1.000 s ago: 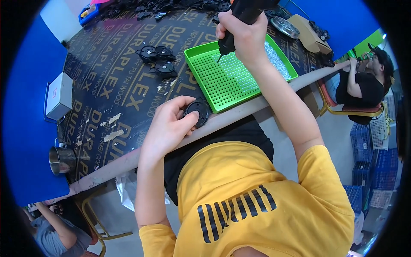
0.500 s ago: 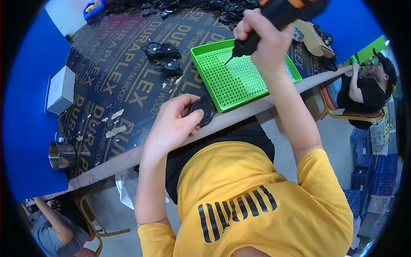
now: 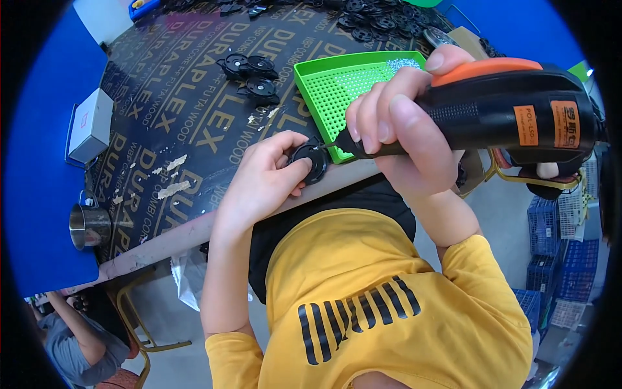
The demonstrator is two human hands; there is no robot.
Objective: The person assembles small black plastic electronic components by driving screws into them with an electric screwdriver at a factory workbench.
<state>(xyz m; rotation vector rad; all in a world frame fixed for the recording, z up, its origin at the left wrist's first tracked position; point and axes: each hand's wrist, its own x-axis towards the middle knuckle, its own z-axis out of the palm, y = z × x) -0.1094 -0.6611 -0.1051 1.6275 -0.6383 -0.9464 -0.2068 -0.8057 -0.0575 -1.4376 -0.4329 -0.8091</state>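
At the table's front edge, my left hand pinches a round black plastic part between thumb and fingers. My right hand is wrapped round a black and orange electric screwdriver, which lies nearly level. Its thin bit points left and reaches the rim of the black part; whether it sits in a screw is too small to tell. Just beyond, a green perforated tray holds small shiny screws, partly hidden by my right hand. Several similar black parts lie left of the tray.
More black parts are heaped at the far side. A white box and a metal cup stand at the left by blue panels. One person sits at lower left. Blue crates are stacked at the right.
My right hand has brought the screwdriver down from above the tray, turning it level, with its bit now at the black part. My left hand has stayed nearly still.
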